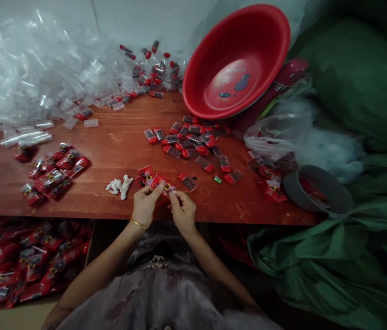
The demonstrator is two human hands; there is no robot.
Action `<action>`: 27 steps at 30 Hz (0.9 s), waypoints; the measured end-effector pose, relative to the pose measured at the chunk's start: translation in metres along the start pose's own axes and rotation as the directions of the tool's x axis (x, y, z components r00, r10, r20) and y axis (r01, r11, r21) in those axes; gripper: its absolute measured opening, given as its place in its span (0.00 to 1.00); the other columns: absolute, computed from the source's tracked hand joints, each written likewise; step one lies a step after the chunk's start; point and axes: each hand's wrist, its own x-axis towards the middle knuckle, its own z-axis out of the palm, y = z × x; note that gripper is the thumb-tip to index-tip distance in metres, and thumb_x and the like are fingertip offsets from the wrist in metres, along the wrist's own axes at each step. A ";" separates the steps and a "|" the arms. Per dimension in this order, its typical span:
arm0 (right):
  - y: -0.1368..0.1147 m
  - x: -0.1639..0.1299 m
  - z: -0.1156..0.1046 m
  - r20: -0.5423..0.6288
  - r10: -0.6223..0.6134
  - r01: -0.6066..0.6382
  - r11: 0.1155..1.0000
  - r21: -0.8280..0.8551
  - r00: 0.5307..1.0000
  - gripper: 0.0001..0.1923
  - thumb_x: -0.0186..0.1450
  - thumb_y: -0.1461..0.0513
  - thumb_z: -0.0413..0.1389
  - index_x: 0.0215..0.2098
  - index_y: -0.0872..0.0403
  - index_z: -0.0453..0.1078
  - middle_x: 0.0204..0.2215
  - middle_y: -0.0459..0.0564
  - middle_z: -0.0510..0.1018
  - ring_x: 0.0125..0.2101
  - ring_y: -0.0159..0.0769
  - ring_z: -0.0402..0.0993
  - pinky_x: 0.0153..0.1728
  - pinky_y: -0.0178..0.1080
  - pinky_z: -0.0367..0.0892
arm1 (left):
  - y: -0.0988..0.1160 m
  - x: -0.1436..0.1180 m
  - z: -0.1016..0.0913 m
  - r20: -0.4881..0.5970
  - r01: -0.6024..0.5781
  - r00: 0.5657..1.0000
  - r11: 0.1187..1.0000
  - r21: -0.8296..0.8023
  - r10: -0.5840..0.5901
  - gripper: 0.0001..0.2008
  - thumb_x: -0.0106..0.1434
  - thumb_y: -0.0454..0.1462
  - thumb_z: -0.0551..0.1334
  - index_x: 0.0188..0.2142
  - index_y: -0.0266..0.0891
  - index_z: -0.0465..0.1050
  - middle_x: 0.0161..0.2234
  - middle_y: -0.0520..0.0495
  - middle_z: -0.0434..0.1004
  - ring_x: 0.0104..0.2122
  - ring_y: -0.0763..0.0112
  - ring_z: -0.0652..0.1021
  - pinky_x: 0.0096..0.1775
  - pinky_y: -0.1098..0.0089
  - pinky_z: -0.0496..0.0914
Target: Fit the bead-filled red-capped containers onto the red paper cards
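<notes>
Both hands pinch one red packet (161,182) at the table's (117,146) near edge: left hand (144,205) on its left end, right hand (183,211) on its clear right end. Loose red pieces (193,142) lie beyond, under a tilted red basin (236,62).

Bare wood lies open in the middle of the table (117,146), from the near edge up toward the wall; left of that lane a cluster of red packets (54,172) blocks the way, with clear plastic sleeves (24,82) heaped behind it; two white scraps (119,185) sit near the front edge; right of the lane loose red pieces (193,142) crowd the wood, backed by a tilted red basin (237,59); a grey bowl (317,190) and plastic bag (279,130) close the right end.
</notes>
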 end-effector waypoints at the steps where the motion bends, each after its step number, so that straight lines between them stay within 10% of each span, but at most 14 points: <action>1: 0.000 0.000 0.000 -0.013 -0.009 0.009 1.000 0.003 1.000 0.11 0.64 0.56 0.52 0.29 0.52 0.71 0.24 0.45 0.73 0.26 0.32 0.71 0.26 0.34 0.67 | -0.001 0.000 0.000 0.000 -0.002 1.000 1.000 -0.003 0.002 0.19 0.36 0.45 0.74 0.24 0.34 0.76 0.23 0.51 0.77 0.24 0.75 0.74 0.33 0.71 0.69; 18: -0.007 0.002 -0.008 0.064 -0.290 0.297 0.926 -0.231 0.955 0.13 0.67 0.59 0.47 0.25 0.52 0.64 0.20 0.44 0.68 0.23 0.31 0.64 0.28 0.34 0.61 | 0.001 -0.003 -0.006 -0.039 0.089 0.995 0.993 -0.077 -0.092 0.21 0.34 0.45 0.74 0.26 0.34 0.75 0.23 0.51 0.77 0.23 0.75 0.75 0.32 0.72 0.69; 27: 0.013 0.049 -0.047 0.052 -0.042 0.066 0.497 -0.865 0.998 0.18 0.60 0.55 0.55 0.43 0.58 0.69 0.48 0.63 0.71 0.47 0.52 0.64 0.45 0.51 0.59 | 0.017 0.009 -0.018 0.003 0.189 0.982 0.979 -0.079 -0.190 0.26 0.32 0.48 0.74 0.25 0.35 0.69 0.22 0.50 0.75 0.23 0.72 0.76 0.29 0.72 0.71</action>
